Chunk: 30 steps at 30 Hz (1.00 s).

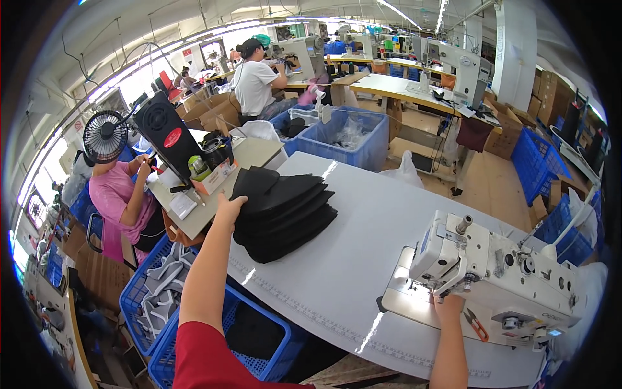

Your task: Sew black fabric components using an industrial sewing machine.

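Observation:
A stack of black fabric pieces (285, 214) lies on the grey work table (350, 259). My left hand (228, 209) reaches out and rests on the stack's left edge, fingers bent over the top pieces. My right hand (446, 302) is under the head of the white sewing machine (499, 272), near the needle; its fingers are mostly hidden by the machine.
Small red-handled snips (476, 324) lie by the machine base. Blue baskets (194, 324) stand below the table's left edge, and a bigger blue bin (350, 136) beyond its far end. A person in pink (120, 201) sits at left by a fan (103, 136); another in white (254, 84) works farther back.

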Tool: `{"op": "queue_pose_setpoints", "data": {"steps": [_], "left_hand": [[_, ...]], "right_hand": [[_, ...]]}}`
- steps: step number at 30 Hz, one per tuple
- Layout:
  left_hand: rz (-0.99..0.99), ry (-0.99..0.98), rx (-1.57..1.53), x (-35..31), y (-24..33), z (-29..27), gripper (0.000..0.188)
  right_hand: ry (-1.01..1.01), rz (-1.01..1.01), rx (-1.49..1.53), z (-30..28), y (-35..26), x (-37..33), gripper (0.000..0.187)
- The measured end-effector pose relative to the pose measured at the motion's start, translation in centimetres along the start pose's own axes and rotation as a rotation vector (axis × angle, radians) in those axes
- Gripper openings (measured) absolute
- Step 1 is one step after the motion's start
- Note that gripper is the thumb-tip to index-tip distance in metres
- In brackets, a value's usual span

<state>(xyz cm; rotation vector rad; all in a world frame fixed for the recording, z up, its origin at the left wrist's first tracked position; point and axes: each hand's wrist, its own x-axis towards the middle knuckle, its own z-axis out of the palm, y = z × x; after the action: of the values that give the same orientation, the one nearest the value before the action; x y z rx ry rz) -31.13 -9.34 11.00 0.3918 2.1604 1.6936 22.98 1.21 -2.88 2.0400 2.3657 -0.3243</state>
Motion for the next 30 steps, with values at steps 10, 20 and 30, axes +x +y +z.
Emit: {"op": "queue_pose_setpoints", "data": {"steps": [10,20,30], "left_hand": [[-0.089,-0.225,0.237,1.0,-2.0,-0.8,0.085],[-0.249,-0.308,0.089,0.9,-2.7,-2.1,0.087],[-0.222,-0.500,-0.059,-2.3,-2.1,-1.2,0.059]], "right_hand": [[-0.246,0.086,0.358,-0.7,-1.1,-1.7,0.032],[-0.242,-1.029,0.552,-8.0,-20.9,-5.8,0.027],[0.459,-1.069,0.479,-5.5,-35.7,2.7,0.043]]}}
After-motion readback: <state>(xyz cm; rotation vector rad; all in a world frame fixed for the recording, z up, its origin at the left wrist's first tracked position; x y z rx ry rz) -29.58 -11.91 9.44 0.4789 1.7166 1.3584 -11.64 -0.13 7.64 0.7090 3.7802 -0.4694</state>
